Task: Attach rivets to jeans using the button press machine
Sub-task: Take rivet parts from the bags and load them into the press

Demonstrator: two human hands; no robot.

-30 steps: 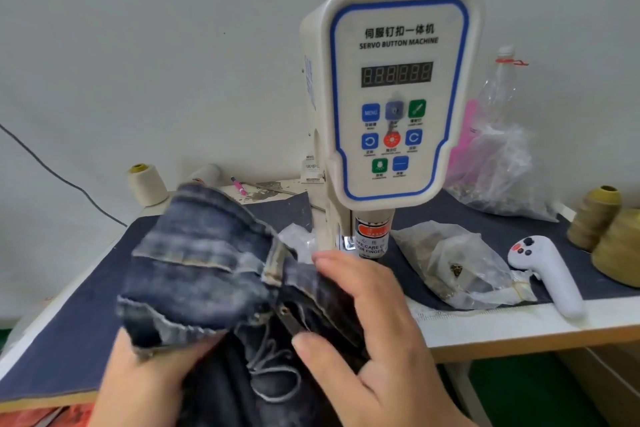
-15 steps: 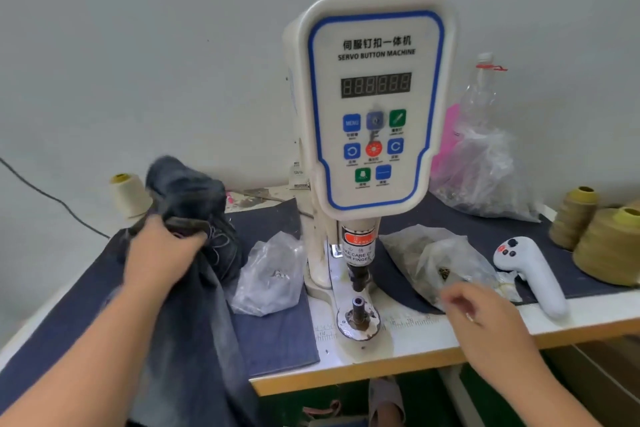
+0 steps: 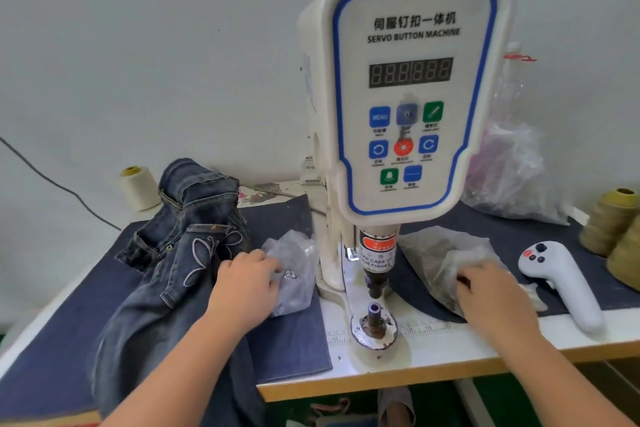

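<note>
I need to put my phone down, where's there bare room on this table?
Bare white strip along the front edge, between press base and white controller. Dark cloth below the left bag too. Crowded around both hands and jeans.

Soft, even daylight fills the scene, bright without harshness; the pale wall behind is evenly lit. A small white lamp glow falls on the machine's base beside the press head. Shadows are faint and diffuse, lying close under the hands. The clear plastic bags catch mild glare. Both hands look slightly smeared by motion. Wide-angle distortion bends the bench edges outward toward the frame's corners.
</note>
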